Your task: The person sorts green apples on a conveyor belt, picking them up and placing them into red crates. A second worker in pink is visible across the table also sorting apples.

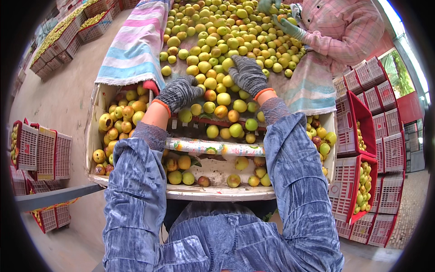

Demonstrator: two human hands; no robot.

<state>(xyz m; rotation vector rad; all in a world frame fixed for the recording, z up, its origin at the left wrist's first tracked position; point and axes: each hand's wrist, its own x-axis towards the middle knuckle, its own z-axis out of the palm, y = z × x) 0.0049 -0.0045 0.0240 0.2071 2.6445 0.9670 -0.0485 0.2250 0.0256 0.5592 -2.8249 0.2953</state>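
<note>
Small round yellow-green fruits (223, 99), some with brown or red patches, cover a sorting table in front of me. My left hand (180, 93), in a grey-black knit glove, is at the left of the pile with its thumb beside a fruit; its fingertips are partly hidden. Farther forward and to the right, my right hand (249, 75) wears a matching glove. Its thumb and forefinger touch a yellow fruit (228, 64), but whether they grip it is unclear. A wrapped bar (214, 147) crosses the table's near end, above a white trough (217, 170) with several fruits.
Fruit-filled side compartments flank me at left (124, 117) and right (319, 136). Striped cloths (134, 44) drape the table's sides. Opposite at right, a person's gloved hand (290, 28) holds a fruit. Red-and-white crates (353, 187) stand at right, more crates (46, 149) at left.
</note>
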